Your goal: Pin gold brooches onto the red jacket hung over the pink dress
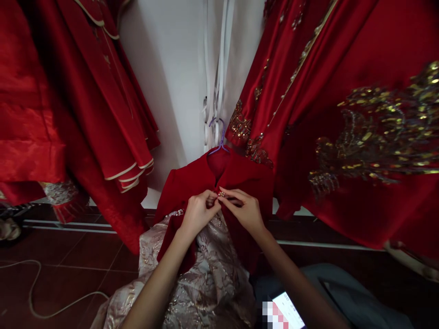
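A dark red velvet jacket (185, 183) hangs on a purple hanger (219, 135) over a pale silvery brocade dress (209, 278). My left hand (197, 212) and my right hand (244, 209) meet at the jacket's front, just below the collar. Both hands are pinched on a small jewelled clasp (221, 194) there, fingers closed around it. My forearms reach up from the bottom of the view.
Red satin gowns (85, 100) hang at the left. Red gowns with gold sequin embroidery (373, 132) hang at the right. A white wall (178, 68) stands behind. A white cord (34, 283) lies on the dark red tiled floor. A lit phone screen (288, 313) shows at the bottom.
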`<state>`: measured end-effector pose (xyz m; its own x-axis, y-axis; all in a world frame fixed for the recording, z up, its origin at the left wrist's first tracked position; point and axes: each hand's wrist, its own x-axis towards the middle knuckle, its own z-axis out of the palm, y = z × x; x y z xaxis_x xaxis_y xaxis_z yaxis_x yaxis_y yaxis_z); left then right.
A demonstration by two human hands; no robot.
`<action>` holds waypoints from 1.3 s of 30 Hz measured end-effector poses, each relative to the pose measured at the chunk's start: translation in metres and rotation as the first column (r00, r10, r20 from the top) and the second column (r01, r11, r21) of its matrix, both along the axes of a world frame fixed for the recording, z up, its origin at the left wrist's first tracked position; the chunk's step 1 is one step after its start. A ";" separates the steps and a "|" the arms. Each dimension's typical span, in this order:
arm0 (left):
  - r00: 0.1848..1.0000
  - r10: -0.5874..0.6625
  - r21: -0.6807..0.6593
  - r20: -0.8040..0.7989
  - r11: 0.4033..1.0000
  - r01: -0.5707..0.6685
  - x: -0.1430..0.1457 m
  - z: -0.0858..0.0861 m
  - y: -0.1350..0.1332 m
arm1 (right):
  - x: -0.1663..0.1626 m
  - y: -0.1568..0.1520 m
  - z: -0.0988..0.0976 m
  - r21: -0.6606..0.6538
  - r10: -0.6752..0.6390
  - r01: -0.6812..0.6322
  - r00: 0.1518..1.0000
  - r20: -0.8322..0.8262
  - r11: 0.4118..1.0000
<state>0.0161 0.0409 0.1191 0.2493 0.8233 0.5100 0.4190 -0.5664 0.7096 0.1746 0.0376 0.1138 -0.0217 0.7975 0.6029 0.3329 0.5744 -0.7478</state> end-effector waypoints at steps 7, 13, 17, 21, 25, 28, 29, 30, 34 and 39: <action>0.978 0.055 0.097 -0.203 0.995 -0.036 -0.003 0.001 0.002 | -0.001 0.002 -0.005 -0.016 0.021 -0.021 1.000 0.008 1.000; 0.974 0.026 0.109 -0.225 0.994 -0.001 0.000 0.005 0.001 | 0.002 0.006 -0.003 -0.017 0.036 -0.035 0.997 0.067 0.999; 0.954 -0.139 0.121 -0.266 0.977 0.176 -0.008 0.004 -0.002 | 0.008 0.007 -0.013 -0.039 0.006 -0.005 1.000 0.022 0.999; 0.914 -0.243 -0.011 -0.325 0.967 0.253 -0.029 -0.001 0.001 | 0.031 -0.003 -0.031 -0.159 0.047 -0.033 0.996 0.082 0.987; 0.941 -0.207 -0.086 -0.268 0.978 0.191 -0.059 -0.004 -0.002 | 0.058 -0.024 -0.036 -0.337 0.074 -0.035 0.992 0.104 0.941; 0.952 -0.143 -0.162 -0.271 0.982 0.101 -0.083 -0.003 -0.009 | 0.070 -0.040 -0.026 -0.402 0.047 -0.042 0.999 0.003 0.915; 0.945 -0.149 -0.209 -0.292 0.974 0.089 -0.090 -0.001 -0.012 | 0.071 -0.045 -0.021 -0.414 0.039 -0.048 0.999 -0.029 0.909; 0.934 -0.177 -0.263 -0.309 0.960 0.095 -0.095 0.002 -0.016 | 0.071 -0.050 -0.016 -0.424 0.033 -0.055 0.998 -0.061 0.904; 0.884 -0.446 -0.540 -0.139 0.783 0.310 -0.084 0.019 -0.034 | 0.062 -0.063 0.003 -0.486 0.075 -0.179 0.971 -0.225 0.855; 0.882 -0.472 -0.367 0.001 0.820 0.439 -0.003 -0.006 -0.025 | 0.037 -0.064 0.025 -0.441 0.214 -0.358 0.914 -0.343 0.823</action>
<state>0.0132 0.0155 0.1132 0.6696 0.7225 0.1724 0.2431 -0.4325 0.8683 0.2121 -0.0264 0.1389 -0.1920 0.9689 0.1559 -0.0422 0.1506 -0.9877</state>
